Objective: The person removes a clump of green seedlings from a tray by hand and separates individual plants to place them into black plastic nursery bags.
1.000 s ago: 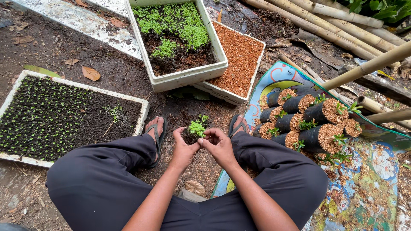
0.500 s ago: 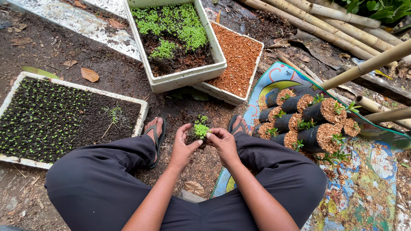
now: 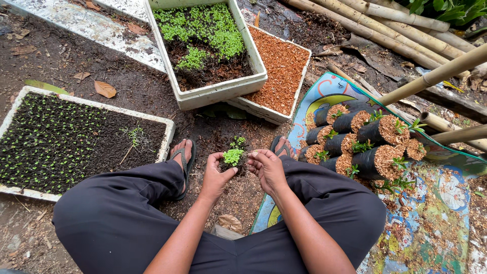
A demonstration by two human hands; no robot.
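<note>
Down between the knees, the left hand (image 3: 217, 175) cups a dark clump of soil (image 3: 228, 163) topped with small bright green seedlings (image 3: 233, 156). The clump sits in the curl of the fingers and thumb, so the hand is closed around its lower part while the green tops stick out above the fingertips. The right hand (image 3: 268, 168) is just beside it, on the clump's right. Its fingers are bent inward and the fingertips sit close to the soil, but whether they pinch a seedling or only come near cannot be told from this view.

Both hands hover over bare ground strewn with sawdust, between two feet in sandals (image 3: 183, 158). The person squats in dark trousers (image 3: 116, 218).

To the left lies a flat white tray (image 3: 168, 133) of dark soil with rows of tiny sprouts. Ahead stands a deep white box (image 3: 218, 90) with a dense patch of green seedlings at its far end, and it rests partly on a second white box (image 3: 284, 66) filled with reddish-brown husk. To the right, on a colourful mat (image 3: 329, 89), lie black grow bags (image 3: 373, 160) on their sides, packed with husk and each holding a small plant. Bamboo poles (image 3: 406, 35) lie along the upper right.
</note>
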